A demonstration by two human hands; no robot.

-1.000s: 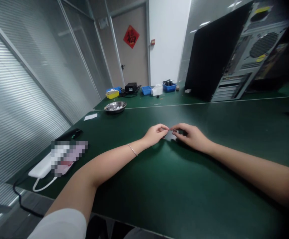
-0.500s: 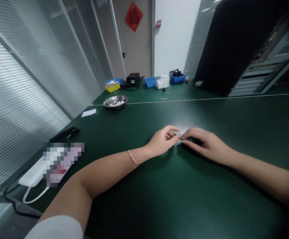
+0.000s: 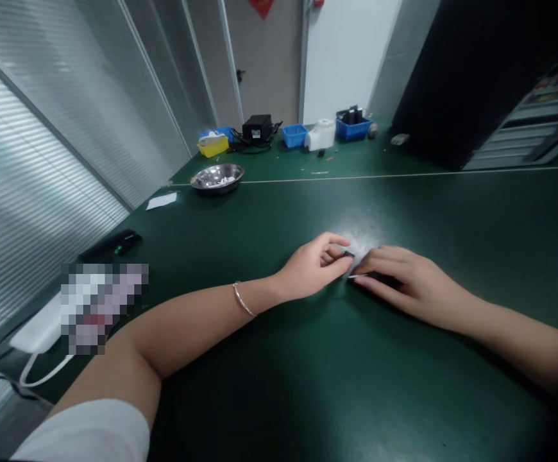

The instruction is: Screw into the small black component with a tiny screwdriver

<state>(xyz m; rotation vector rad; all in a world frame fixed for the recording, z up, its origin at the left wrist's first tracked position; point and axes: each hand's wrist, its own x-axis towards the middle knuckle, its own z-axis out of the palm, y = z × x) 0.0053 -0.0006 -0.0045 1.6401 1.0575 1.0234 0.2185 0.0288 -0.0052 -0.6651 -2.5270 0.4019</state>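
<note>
My left hand [image 3: 316, 264], with a thin bangle [image 3: 244, 299] on its wrist, is closed over the green table. Its thumb and fingers pinch a small dark piece [image 3: 349, 255], too small to name. Close by on the right, my right hand [image 3: 406, 277] holds a thin, pale, flat piece [image 3: 356, 276] between thumb and fingers. The fingertips of both hands nearly meet, and I cannot tell whether the two pieces touch. Fingers hide most of each piece.
A steel bowl [image 3: 217, 179] with small white items stands at the far left. Behind it are a yellow bin [image 3: 213, 147], a black box [image 3: 256, 129] with cables and blue bins [image 3: 295, 136]. A white power strip [image 3: 38, 327] lies at the left edge.
The camera view has shifted, so the background sits higher. A dark piece now shows at my left fingertips. The thin piece in my right hand sits slightly lower and looks paler.
</note>
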